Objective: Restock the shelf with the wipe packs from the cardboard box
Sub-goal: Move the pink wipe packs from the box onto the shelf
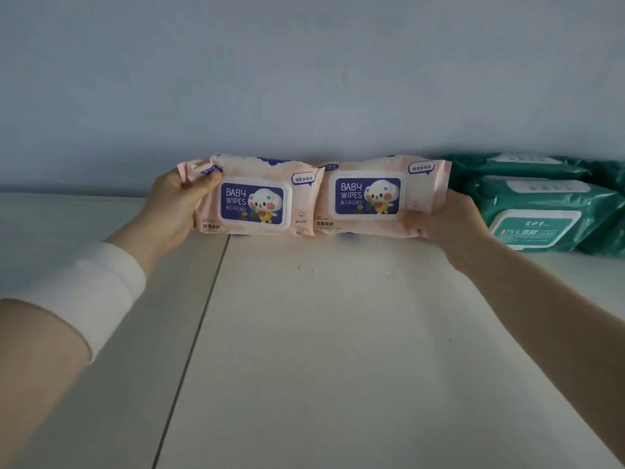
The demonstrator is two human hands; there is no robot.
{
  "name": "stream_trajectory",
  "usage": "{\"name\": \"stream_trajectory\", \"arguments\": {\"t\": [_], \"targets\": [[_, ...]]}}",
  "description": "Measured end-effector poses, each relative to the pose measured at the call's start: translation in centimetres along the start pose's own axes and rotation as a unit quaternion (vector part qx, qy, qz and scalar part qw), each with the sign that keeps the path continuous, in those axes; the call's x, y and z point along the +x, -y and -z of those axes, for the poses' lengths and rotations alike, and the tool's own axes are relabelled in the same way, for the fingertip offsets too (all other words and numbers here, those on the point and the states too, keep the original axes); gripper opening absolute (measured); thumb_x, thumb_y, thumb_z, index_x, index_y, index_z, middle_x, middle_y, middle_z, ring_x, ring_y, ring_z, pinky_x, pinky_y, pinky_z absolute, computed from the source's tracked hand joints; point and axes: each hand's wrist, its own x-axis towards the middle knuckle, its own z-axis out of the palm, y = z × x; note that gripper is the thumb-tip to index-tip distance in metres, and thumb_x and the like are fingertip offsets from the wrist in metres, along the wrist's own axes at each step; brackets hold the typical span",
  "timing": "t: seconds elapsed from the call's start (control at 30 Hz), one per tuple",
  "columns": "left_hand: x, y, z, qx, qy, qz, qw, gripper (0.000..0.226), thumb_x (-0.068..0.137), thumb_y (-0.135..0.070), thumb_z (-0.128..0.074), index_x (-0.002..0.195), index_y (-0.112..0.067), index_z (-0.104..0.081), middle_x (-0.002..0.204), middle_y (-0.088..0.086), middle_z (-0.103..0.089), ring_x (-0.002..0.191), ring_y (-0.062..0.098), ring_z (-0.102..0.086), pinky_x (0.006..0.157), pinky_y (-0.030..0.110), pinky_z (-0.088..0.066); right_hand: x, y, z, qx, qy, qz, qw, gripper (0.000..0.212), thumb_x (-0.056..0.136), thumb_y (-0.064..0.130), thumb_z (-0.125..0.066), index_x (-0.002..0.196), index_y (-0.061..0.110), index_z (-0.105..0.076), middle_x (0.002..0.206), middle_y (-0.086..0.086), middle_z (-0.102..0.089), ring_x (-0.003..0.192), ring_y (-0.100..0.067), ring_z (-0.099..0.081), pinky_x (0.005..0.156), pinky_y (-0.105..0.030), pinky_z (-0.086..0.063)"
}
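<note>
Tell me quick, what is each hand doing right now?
The left hand grips the left pink wipe pack by its left end.
The right hand grips the right pink wipe pack by its right end.

Glossy pink plastic wipe packs [314, 198], shiny teal packs [541, 211], matt white shelf [321, 333].

Soft even light, rather dim, bluish cast on wall [304, 79], faint shadow under pink packs [253, 204], slight sheen on green packs [541, 198], small print blurred, arms [541, 299] stretched at lower corners
</note>
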Motion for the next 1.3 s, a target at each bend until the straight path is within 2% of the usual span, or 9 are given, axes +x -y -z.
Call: {"name": "stream_trajectory", "arguments": {"t": [0.2, 0.33, 0.57, 0.77, 0.9, 1.03, 1.13, 1.2, 1.3], "targets": [[1.0, 0.3, 0.6, -0.019, 0.029, -0.001, 0.999, 0.018, 0.09, -0.011, -0.053, 0.104, -0.018, -0.062, 0.092, -0.005, -0.073, 0.083, 0.01, -0.069, 0.071, 0.032, -0.059, 0.7, -1.1, -1.7, -0.047, -0.099, 0.007, 0.994, 0.044, 0.076, 0.011, -0.074, 0.118, 0.009, -0.06, 0.113, -0.01, -0.066, 0.102, -0.029, -0.061, 0.091, -0.04, -0.05], [1.1, 0.5, 1.2, -0.006, 0.055, 0.01, 0.998, 0.027, 0.085, -0.003, -0.056, 0.106, -0.018, -0.062, 0.089, -0.007, -0.075, 0.082, 0.009, -0.071, 0.068, 0.028, -0.059, 0.9, -1.3, -2.3, -0.063, -0.134, 0.026, 0.989, 0.044, 0.077, 0.013, -0.074, 0.118, 0.009, -0.059, 0.114, -0.009, -0.065, 0.103, -0.027, -0.059, 0.087, -0.035, -0.047], [2.0, 0.8, 0.9, -0.013, -0.023, -0.007, 1.0, 0.02, 0.084, -0.005, -0.061, 0.095, -0.022, -0.065, 0.081, -0.009, -0.075, 0.076, 0.008, -0.071, 0.06, 0.025, -0.058, 0.9, -1.5, -3.5, -0.05, -0.201, 0.031, 0.978, 0.036, 0.077, 0.013, -0.072, 0.11, 0.01, -0.057, 0.104, -0.005, -0.063, 0.086, -0.018, -0.052, 0.073, -0.025, -0.038], [1.9, 1.2, 0.4, -0.016, -0.068, -0.049, 0.996, 0.019, 0.08, -0.008, -0.069, 0.09, -0.023, -0.068, 0.08, -0.009, -0.075, 0.074, 0.008, -0.071, 0.063, 0.027, -0.059, 0.4, -1.2, -5.0, 0.002, -0.267, 0.022, 0.964, 0.05, 0.081, 0.009, -0.068, 0.126, 0.012, -0.047, 0.122, -0.009, -0.059, 0.099, -0.018, -0.053, 0.072, -0.007, -0.03], [2.0, 1.2, 0.9, -0.029, -0.099, -0.053, 0.993, 0.023, 0.079, -0.008, -0.07, 0.1, -0.018, -0.066, 0.081, -0.008, -0.075, 0.074, 0.01, -0.07, 0.063, 0.029, -0.059, 0.3, -0.9, -5.6, -0.006, -0.287, 0.002, 0.958, 0.053, 0.086, 0.007, -0.06, 0.134, 0.012, -0.04, 0.132, -0.012, -0.051, 0.117, -0.027, -0.051, 0.085, -0.016, -0.033], [2.4, 1.1, 0.9, 0.047, -0.079, -0.046, 0.995, 0.023, 0.079, -0.01, -0.071, 0.094, -0.027, -0.065, 0.083, -0.012, -0.073, 0.078, 0.01, -0.069, 0.07, 0.031, -0.057, -0.1, -0.4, -6.6, -0.051, -0.303, -0.025, 0.951, 0.058, 0.09, 0.005, -0.052, 0.142, 0.012, -0.029, 0.141, -0.017, -0.037, 0.126, -0.033, -0.039, 0.106, -0.032, -0.028], [2.4, 1.1, 0.6, 0.143, -0.09, -0.052, 0.984, 0.037, 0.078, -0.017, -0.073, 0.111, -0.021, -0.056, 0.108, -0.001, -0.066, 0.095, 0.016, -0.064, 0.081, 0.032, -0.052, -1.2, -0.1, -7.6, -0.179, -0.301, -0.045, 0.936, 0.063, 0.091, 0.015, -0.052, 0.146, 0.008, -0.022, 0.143, -0.019, -0.029, 0.128, -0.037, -0.029, 0.108, -0.036, -0.02], [1.9, 0.8, 0.4, 0.215, -0.107, -0.083, 0.967, 0.056, 0.076, -0.022, -0.075, 0.123, -0.011, -0.046, 0.122, 0.006, -0.058, 0.103, 0.015, -0.057, 0.083, 0.028, -0.046, -2.6, 0.3, -8.2, -0.253, -0.294, -0.052, 0.92, 0.067, 0.089, 0.025, -0.057, 0.144, 0.004, -0.024, 0.147, -0.019, -0.022, 0.132, -0.036, -0.024, 0.11, -0.038, -0.02], [-0.2, -0.1, 0.7, 0.363, -0.149, -0.131, 0.91, 0.078, 0.077, -0.028, -0.073, 0.138, -0.002, -0.031, 0.139, 0.018, -0.041, 0.126, 0.031, -0.041, 0.105, 0.036, -0.03, -5.6, 0.8, -8.6, -0.335, -0.263, -0.044, 0.904, 0.065, 0.091, 0.033, -0.053, 0.143, 0.005, -0.026, 0.154, -0.017, -0.011, 0.141, -0.034, -0.011, 0.116, -0.04, -0.014]]}}
